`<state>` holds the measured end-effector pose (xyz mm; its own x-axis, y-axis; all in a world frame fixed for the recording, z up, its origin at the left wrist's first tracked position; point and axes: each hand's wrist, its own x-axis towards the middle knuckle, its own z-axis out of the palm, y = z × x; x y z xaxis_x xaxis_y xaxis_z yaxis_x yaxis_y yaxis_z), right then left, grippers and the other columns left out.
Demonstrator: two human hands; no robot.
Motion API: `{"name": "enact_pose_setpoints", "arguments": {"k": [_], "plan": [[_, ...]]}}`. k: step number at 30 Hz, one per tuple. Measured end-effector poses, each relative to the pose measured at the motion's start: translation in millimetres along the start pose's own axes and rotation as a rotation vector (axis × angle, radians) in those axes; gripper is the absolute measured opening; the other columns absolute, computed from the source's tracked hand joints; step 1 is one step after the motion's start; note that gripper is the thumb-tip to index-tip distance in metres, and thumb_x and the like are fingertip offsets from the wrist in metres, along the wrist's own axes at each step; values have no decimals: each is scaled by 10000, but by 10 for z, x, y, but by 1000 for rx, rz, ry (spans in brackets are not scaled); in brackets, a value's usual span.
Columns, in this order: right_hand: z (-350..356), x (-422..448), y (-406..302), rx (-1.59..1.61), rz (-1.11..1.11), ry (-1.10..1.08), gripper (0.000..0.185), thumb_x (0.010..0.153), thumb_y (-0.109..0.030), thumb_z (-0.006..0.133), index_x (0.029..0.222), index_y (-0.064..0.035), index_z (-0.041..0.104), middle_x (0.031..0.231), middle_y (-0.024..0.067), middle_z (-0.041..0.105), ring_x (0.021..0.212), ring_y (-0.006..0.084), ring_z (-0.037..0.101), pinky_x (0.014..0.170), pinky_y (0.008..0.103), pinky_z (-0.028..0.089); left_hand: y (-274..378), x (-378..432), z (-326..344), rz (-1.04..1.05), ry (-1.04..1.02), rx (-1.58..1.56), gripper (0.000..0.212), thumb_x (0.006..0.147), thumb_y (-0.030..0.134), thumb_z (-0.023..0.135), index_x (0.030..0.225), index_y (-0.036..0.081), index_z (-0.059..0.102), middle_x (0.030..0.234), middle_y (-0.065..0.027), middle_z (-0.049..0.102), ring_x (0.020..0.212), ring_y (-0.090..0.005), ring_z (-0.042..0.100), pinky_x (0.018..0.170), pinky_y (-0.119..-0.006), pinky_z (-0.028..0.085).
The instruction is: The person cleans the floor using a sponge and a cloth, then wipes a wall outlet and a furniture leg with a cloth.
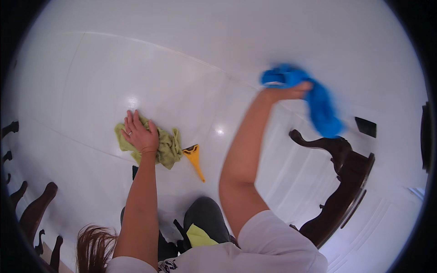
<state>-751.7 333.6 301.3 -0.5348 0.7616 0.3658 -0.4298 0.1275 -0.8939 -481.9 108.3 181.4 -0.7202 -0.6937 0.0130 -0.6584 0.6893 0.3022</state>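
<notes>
My left hand [142,135] lies flat, fingers spread, on a crumpled olive-green cloth [169,150] on the glossy white tiled floor [99,75]. Just right of that cloth is a scraper with a yellow handle [194,162], its wide end towards the cloth. Farther out to the right, my right hand [296,91] grips a blue cloth [322,109], one end of which hangs towards a dark wooden furniture leg. Blur on this cloth hides whether it touches the floor.
Dark carved wooden furniture [353,170] stands at my right, its curved foot reaching inward. More wooden legs [37,211] line the left edge. A small black object [366,127] is near the blue cloth. Yellow-green material [199,235] shows by my knee [206,215].
</notes>
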Motion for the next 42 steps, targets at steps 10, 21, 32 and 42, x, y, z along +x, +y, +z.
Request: {"name": "enact_pose_setpoints", "arguments": {"k": [10,21,32,42], "plan": [[-1318,808,605,57,1000,16,468,830,-231,313,1179,26,490,1218,186,500,1141,353,463,991,520,351,-117,14,2,15,4,9,530,803,309,503,1289,118,413,1406,-98,318,1296,-292,271,1051,-524,91],[-620,58,743,395,849,124,263,766,-221,416,897,-56,573,947,90,574,861,233,529,812,372,454,30,19,25,21,10,23,534,800,329,503,1287,129,418,1410,-90,316,1298,-292,266,1043,-535,99],[-1812,1625,530,59,618,63,346,812,-186,359,1034,-14,561,1087,154,563,1007,289,526,934,454,401,72,23,14,19,-10,-12,535,802,327,501,1296,144,408,1417,-78,305,1301,-290,263,1053,-531,95],[145,-428,-526,-34,145,33,374,932,-339,437,1058,12,457,1017,98,462,929,209,426,893,306,337,-19,1,73,31,15,43,537,798,331,504,1295,153,403,1421,-75,297,1302,-287,265,1041,-552,116]]}}
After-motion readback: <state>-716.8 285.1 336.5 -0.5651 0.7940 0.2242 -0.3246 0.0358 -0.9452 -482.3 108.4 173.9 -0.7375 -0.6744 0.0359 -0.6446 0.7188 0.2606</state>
